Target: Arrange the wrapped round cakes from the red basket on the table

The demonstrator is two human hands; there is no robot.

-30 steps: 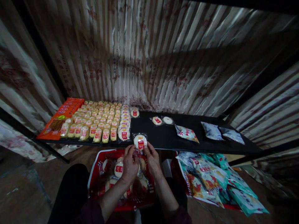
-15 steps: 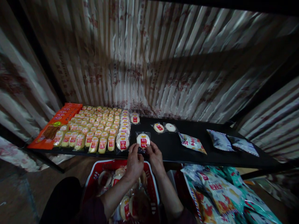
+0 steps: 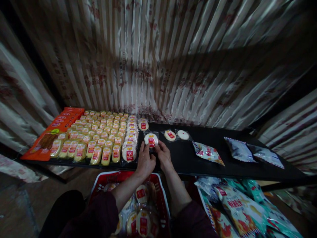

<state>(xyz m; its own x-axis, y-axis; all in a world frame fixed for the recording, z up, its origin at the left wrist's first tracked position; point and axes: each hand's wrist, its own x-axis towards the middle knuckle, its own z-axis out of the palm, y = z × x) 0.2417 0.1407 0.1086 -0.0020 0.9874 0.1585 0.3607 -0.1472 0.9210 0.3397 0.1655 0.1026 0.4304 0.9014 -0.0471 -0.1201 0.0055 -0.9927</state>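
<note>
Both hands hold one clear-wrapped round pastry with a red label [image 3: 151, 139] over the black shelf [image 3: 223, 162]. My left hand [image 3: 145, 161] pinches its near left edge and my right hand [image 3: 163, 156] pinches its near right edge. The pastry lies just in front of another round pastry [image 3: 143, 125] and right of a column of the same round pastries [image 3: 129, 142]. Below my arms stands a red basket [image 3: 158, 191] with more such pastries.
Rows of small yellow packs [image 3: 99, 135] and flat orange packs [image 3: 53, 132] fill the shelf's left. Two round pastries [image 3: 176, 135], a snack bag [image 3: 208, 153] and silver bags [image 3: 252, 152] lie to the right. Bagged snacks [image 3: 237, 208] pile below at right. Striped sheeting hangs behind.
Both hands have carried the round pastry from above the basket forward onto the shelf, toward the back row. The view has shifted slightly.
</note>
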